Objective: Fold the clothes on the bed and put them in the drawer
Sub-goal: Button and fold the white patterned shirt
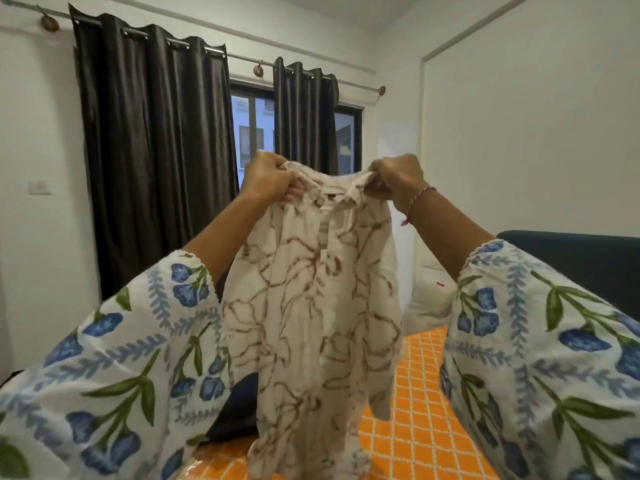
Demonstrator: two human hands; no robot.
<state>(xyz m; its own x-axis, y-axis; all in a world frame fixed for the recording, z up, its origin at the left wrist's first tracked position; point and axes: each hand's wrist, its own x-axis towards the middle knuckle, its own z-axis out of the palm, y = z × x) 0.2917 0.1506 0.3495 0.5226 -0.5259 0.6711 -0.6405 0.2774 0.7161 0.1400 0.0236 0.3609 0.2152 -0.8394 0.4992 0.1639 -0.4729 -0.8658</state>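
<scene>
A cream shirt (311, 323) with a brown line print hangs in the air in front of me, collar at the top. My left hand (268, 180) grips its left shoulder by the collar. My right hand (398, 180) pinches the right shoulder at the same height. The shirt's hem reaches down to the bed (419, 427), which has an orange cover with a white lattice. A dark blue garment (239, 410) lies on the bed behind the shirt, partly hidden by my left sleeve. No drawer is in view.
A white pillow (429, 306) lies at the head of the bed beside a dark teal headboard (571, 261). Dark curtains (156, 150) flank a window (252, 129) straight ahead. White walls stand left and right.
</scene>
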